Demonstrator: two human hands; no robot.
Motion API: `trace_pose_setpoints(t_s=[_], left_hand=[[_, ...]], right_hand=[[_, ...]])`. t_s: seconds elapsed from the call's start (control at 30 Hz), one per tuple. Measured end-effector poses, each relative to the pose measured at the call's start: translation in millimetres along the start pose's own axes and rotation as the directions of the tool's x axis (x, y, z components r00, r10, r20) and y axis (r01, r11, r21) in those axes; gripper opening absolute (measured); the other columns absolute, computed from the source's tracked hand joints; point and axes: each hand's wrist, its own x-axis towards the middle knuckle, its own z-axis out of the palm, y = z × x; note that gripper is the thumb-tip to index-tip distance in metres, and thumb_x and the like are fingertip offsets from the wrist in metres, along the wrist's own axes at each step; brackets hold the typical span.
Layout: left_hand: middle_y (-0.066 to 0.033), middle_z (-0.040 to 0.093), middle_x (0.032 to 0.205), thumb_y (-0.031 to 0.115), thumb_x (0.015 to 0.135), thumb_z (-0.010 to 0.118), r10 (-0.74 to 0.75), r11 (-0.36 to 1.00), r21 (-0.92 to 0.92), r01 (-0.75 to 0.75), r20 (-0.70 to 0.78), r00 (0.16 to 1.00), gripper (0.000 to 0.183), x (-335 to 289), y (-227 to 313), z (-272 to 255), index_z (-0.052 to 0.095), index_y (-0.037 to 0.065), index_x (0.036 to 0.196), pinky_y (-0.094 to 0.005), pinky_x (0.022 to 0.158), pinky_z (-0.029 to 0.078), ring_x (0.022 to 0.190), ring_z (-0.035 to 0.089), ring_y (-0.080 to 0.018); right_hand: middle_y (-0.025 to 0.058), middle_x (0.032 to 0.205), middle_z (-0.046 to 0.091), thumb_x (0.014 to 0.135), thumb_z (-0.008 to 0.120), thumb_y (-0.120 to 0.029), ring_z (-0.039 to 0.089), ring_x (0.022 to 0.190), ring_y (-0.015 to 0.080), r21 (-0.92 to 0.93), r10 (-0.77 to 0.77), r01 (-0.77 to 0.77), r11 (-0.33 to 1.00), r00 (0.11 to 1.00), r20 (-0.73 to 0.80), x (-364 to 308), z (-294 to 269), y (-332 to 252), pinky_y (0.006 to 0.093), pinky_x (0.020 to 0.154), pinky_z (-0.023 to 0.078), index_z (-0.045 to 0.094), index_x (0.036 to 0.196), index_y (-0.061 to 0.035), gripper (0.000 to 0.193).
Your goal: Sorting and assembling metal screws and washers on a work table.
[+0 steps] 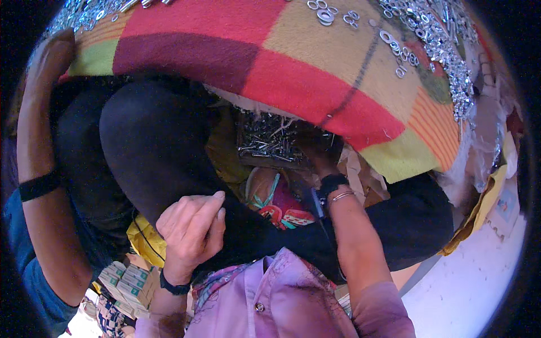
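Note:
My left hand [193, 228] hovers over my dark-trousered leg, its fingers curled and pressed together. What lies inside the curl, if anything, is hidden. My right hand [316, 147] reaches under the blanket's edge, at the right side of a box of loose screws [265, 138]. Deep shadow covers its fingers, so I cannot tell whether they grip anything. The metal screws lie in a jumbled heap in the box, between my legs.
A checked blanket [191, 53] spreads ahead, with loose washers [325, 16] and a pile of metal hardware [451, 62] on it. Another person's arm [39, 146] extends along the left. Small cartons [127, 284] stand lower left. A patterned cloth [284, 214] lies below the box.

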Motion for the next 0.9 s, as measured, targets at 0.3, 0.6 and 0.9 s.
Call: trace_pose_setpoints(t_s=[0.3, 0.6, 0.9], left_hand=[[-0.0096, 0.063, 0.075, -0.008, 0.07, 0.058, 0.025, 1.0, 0.003, -0.025, -0.004, 1.0, 0.028, 4, -2, 3, 0.059, 0.002, 0.096, -0.0311, 0.054, 0.045, 0.062, 0.06, -0.0238], [-0.007, 0.06, 0.072, 0.0, 0.066, 0.068, 0.159, 0.987, -0.019, -0.162, -0.121, 0.98, 0.028, -5, -5, 3, 0.061, 0.002, 0.093, -0.0296, 0.05, 0.044, 0.06, 0.058, -0.0201], [-0.0065, 0.06, 0.073, 0.003, 0.071, 0.065, 0.224, 0.969, -0.059, -0.239, -0.194, 0.955, 0.019, -20, -1, -5, 0.06, 0.002, 0.089, -0.0301, 0.053, 0.045, 0.061, 0.057, -0.02]], right_hand=[[0.0162, 0.105, 0.058, 0.089, 0.045, -0.023, 0.056, 0.094, 0.0305, 0.314, 0.002, -0.018, 0.949, 0.999, 0.052, -53, -32, -105, 0.0464, 0.086, 0.043, 0.055, 0.108, -0.0047, 0.028], [0.0136, 0.088, 0.06, 0.089, 0.045, -0.019, 0.058, 0.083, 0.0269, 0.275, 0.072, -0.065, 0.959, 0.997, -0.016, -58, 122, 19, 0.0477, 0.077, 0.046, 0.054, 0.1, -0.0049, 0.02], [0.0021, 0.074, 0.048, 0.087, 0.05, -0.011, 0.04, 0.054, 0.0084, 0.217, -0.007, -0.031, 0.976, 0.985, 0.171, -123, 165, 30, 0.0183, 0.042, 0.033, 0.05, 0.106, -0.0019, 0.022]])
